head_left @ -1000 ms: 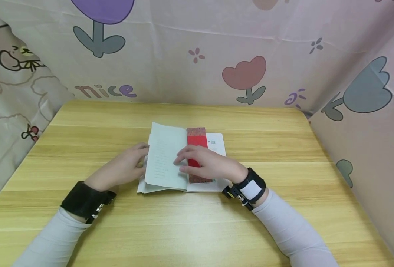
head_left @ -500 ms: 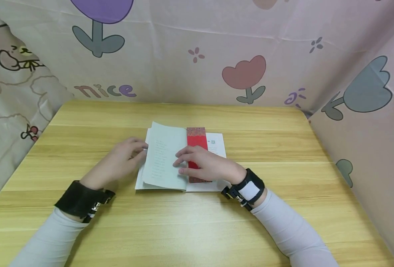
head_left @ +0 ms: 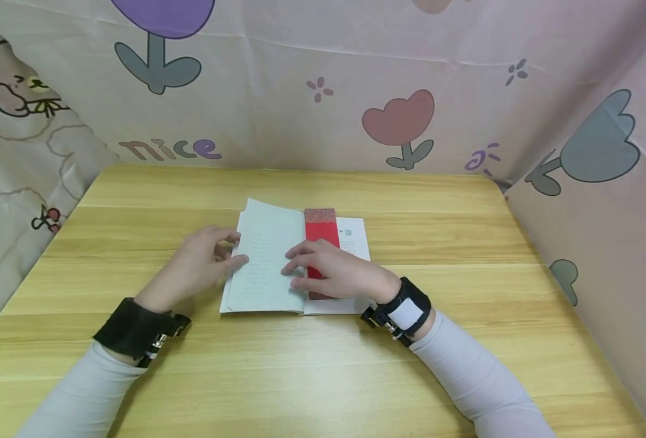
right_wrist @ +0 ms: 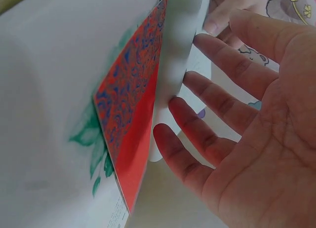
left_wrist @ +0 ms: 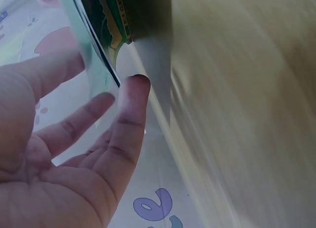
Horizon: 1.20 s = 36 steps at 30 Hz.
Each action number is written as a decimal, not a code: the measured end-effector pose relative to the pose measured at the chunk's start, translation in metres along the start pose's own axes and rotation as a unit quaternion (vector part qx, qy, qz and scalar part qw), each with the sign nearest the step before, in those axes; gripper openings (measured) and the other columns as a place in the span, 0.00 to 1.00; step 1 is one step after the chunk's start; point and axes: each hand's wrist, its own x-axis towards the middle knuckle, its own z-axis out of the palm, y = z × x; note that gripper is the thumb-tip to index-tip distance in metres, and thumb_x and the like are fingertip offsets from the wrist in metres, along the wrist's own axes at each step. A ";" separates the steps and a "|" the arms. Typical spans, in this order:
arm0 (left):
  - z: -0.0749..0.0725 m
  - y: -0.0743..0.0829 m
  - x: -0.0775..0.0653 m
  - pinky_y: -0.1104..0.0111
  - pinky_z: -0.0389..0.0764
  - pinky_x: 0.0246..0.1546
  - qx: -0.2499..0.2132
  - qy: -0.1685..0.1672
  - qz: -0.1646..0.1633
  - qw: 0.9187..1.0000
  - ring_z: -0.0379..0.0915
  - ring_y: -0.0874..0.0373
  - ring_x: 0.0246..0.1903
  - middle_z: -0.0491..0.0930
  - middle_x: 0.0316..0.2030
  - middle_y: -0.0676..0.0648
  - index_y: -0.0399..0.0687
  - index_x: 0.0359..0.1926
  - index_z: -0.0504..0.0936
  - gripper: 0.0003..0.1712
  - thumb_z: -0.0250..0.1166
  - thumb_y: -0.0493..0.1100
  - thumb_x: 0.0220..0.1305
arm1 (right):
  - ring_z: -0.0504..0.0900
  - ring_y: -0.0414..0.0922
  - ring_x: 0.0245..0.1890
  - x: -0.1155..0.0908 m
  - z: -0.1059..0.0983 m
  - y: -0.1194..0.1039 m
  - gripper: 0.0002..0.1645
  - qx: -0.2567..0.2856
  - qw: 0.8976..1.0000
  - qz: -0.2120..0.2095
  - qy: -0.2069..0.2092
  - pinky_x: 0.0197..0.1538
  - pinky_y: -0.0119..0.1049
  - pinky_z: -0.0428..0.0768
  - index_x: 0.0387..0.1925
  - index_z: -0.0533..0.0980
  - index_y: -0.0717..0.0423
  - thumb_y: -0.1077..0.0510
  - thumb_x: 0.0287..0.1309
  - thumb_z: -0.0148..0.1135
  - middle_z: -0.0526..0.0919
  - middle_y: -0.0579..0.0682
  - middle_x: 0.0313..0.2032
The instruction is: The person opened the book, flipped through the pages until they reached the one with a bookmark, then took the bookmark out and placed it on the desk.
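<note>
An open book (head_left: 265,231) lies mid-table with a pale, faintly printed left page. Over its right page, along the middle fold, sits a red bookmark (head_left: 321,230) with patterned ends; the right wrist view shows its blue-and-orange swirls (right_wrist: 131,80). My left hand (head_left: 199,258) is at the book's left edge, thumb on the page's margin and fingers at the edge beside it. A dark green cover (left_wrist: 111,16) shows near those fingers in the left wrist view. My right hand (head_left: 342,267) reaches across the bookmark, fingers extended, tips at the left page near the fold.
The book rests on a light wooden table (head_left: 323,377). Behind and on both sides, a curtain (head_left: 279,121) printed with flowers and a bear borders the table. Each wrist carries a black strap (head_left: 137,328) with a small camera.
The left page has come down flatter toward the left. My left hand has shifted up slightly and its thumb now lies over the page's margin. My right hand has stayed nearly in place.
</note>
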 end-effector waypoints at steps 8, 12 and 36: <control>0.004 0.000 0.002 0.62 0.79 0.31 0.003 0.006 0.001 1.000 0.75 0.52 0.35 0.75 0.49 0.39 0.39 0.65 0.67 0.39 0.72 0.43 0.55 | 0.65 0.40 0.57 0.000 0.001 -0.001 0.21 0.005 1.000 0.006 0.001 0.55 0.34 0.69 0.54 0.80 0.47 0.47 0.60 0.64 0.72 0.48 0.58; 0.008 -0.001 0.003 0.64 0.75 0.29 0.030 0.000 0.007 1.000 0.70 0.51 0.33 0.72 0.46 0.40 0.40 0.62 0.72 0.35 0.73 0.44 0.54 | 0.66 0.38 0.56 0.000 0.000 0.001 0.19 0.014 1.000 0.006 0.012 0.55 0.32 0.69 0.52 0.81 0.46 0.47 0.61 0.63 0.74 0.44 0.55; 0.008 -0.003 0.001 0.63 0.70 0.29 0.040 -0.019 -0.011 0.999 0.67 0.51 0.34 0.70 0.41 0.42 0.43 0.56 0.78 0.27 0.70 0.47 0.58 | 0.74 0.43 0.27 -0.019 -0.031 0.056 0.20 0.063 0.956 0.275 0.081 0.29 0.32 0.74 0.50 0.81 0.59 0.49 0.64 0.60 0.79 0.48 0.29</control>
